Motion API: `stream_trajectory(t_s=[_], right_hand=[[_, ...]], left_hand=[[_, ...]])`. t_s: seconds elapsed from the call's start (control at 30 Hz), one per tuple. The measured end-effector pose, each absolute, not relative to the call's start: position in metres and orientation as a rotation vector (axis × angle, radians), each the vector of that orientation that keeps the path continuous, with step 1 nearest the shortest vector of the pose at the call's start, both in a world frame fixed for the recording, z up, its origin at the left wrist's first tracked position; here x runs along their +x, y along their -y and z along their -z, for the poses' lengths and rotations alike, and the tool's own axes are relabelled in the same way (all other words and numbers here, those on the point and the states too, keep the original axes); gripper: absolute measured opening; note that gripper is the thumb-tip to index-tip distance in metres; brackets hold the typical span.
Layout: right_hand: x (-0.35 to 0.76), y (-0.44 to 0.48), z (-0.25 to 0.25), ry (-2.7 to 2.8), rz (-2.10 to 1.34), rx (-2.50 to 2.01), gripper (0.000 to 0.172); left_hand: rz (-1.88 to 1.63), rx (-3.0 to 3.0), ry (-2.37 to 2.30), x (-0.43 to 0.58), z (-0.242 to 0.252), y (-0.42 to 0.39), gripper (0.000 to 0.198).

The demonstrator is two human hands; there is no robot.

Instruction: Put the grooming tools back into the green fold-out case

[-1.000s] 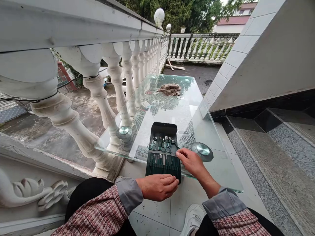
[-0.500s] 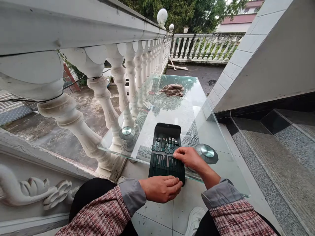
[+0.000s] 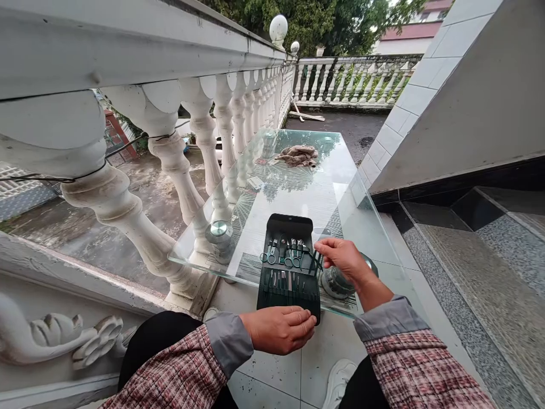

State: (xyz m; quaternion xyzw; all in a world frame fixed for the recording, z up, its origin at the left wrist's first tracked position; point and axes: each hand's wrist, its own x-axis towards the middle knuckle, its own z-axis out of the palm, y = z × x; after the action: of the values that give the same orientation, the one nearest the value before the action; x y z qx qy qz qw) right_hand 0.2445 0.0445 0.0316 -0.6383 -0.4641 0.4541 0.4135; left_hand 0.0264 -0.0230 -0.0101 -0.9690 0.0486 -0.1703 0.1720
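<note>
An open dark green manicure case (image 3: pixel 289 261) lies on the near end of a glass table (image 3: pixel 293 187), with small scissors, clippers and other tools strapped in two rows. My left hand (image 3: pixel 279 329) grips the case's near edge, which hangs over the table's edge. My right hand (image 3: pixel 343 258) is raised at the case's right side and pinches a thin dark tool (image 3: pixel 315 262) lifted out of the upper row.
A crumpled brown cloth (image 3: pixel 298 154) lies at the table's far end. Round metal table fittings (image 3: pixel 218 229) sit near the front corners. A white stone balustrade (image 3: pixel 179 147) runs close on the left, and a tiled wall and dark steps (image 3: pixel 468 227) on the right.
My right hand moved from lying over the case's middle to its right side and lifted a thin tool out. My left hand stayed on the near edge.
</note>
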Motion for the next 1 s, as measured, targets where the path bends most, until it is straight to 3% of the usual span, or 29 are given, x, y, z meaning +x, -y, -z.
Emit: stream_trajectory(t_s=[0.17, 0.4, 0.73, 0.83, 1.0], right_hand=[[0.287, -0.034, -0.038, 1.109, -1.115, -1.660, 0.040], [0.313, -0.005, -0.017, 1.152, -1.086, -1.822, 0.035], [0.312, -0.007, -0.016, 1.285, -0.648, -2.042, 0.022], [0.293, -0.002, -0.028, 1.341, -0.508, -1.947, 0.027], [0.236, 0.008, -0.040, 1.502, -1.062, -1.655, 0.032]], left_hand=[[0.522, -2.745, -0.141, 0.026, 0.009, 0.022, 0.027], [0.478, -2.737, -0.138, 0.025, 0.010, 0.025, 0.027], [0.480, -2.734, -0.115, 0.024, 0.018, 0.023, 0.028], [0.465, -2.729, -0.120, 0.024, 0.019, 0.023, 0.027], [0.466, -2.739, -0.131, 0.024, 0.017, 0.023, 0.026]])
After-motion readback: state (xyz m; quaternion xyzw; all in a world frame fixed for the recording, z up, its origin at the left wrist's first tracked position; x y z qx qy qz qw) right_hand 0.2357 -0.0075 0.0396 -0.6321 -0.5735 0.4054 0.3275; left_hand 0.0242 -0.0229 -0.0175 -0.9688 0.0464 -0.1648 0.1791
